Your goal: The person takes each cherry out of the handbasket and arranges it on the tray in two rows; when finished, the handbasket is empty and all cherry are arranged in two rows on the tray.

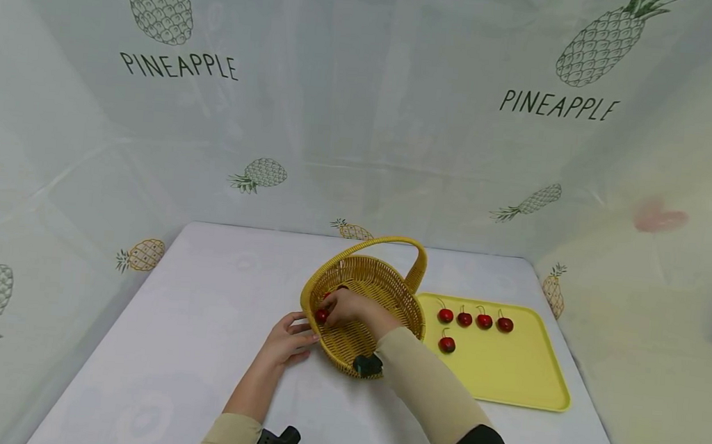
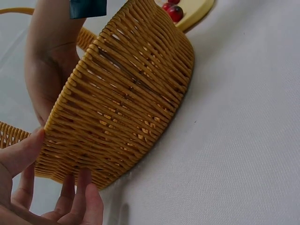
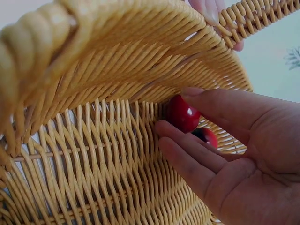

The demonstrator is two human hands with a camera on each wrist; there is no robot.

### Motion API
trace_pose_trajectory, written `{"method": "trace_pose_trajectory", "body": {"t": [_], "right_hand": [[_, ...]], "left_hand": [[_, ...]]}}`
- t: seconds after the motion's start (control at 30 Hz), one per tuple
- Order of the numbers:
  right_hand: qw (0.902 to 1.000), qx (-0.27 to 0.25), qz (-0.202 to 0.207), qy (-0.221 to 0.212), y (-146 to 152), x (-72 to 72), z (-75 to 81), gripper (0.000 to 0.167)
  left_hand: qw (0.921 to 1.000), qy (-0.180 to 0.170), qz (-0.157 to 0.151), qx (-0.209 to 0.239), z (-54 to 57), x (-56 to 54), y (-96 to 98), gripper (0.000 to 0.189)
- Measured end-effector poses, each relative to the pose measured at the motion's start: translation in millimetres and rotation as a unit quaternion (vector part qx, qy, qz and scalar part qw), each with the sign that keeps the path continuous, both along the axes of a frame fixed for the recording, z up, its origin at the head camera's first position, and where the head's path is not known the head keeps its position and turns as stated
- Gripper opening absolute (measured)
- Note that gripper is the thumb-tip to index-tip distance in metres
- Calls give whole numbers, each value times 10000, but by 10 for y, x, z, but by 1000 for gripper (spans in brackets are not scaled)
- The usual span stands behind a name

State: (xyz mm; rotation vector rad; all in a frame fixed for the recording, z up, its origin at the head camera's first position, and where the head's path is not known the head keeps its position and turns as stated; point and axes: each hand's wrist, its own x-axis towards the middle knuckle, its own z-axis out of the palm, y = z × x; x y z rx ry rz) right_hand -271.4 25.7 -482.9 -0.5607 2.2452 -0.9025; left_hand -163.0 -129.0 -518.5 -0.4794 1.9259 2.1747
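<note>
A yellow wicker basket with an arched handle is tilted on the table. My left hand grips its left side, thumb at the rim and fingers against the woven outer wall. Inside the basket, my right hand pinches a red cherry between thumb and fingertips, close to the inner wall. Just behind that one lies another cherry, partly hidden by the fingers.
On the right, a yellow tray sits partly behind the basket and right forearm. Several stemmed cherries lie on it, four-square to none: most form a row, with one cherry below. A pineapple-print curtain surrounds the white table.
</note>
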Motion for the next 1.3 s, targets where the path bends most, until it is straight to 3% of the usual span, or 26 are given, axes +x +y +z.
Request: {"method": "trace_pose_trajectory", "body": {"t": [0.43, 0.67, 1.13, 1.3], "right_hand": [[9998, 22, 57, 199, 110, 50, 64, 40], [9997, -163, 48, 178, 264, 71, 106, 39], [9975, -253, 78, 648, 582, 178, 252, 33], [9974, -476, 16, 542, 700, 236, 322, 29]], "left_hand": [[10000, -49, -33, 4, 0, 0, 11, 56], [9999, -91, 9, -70, -43, -26, 17, 55], [9999, -123, 48, -82, -59, -34, 36, 56], [9998, -104, 58, -131, -42, -24, 37, 55]]}}
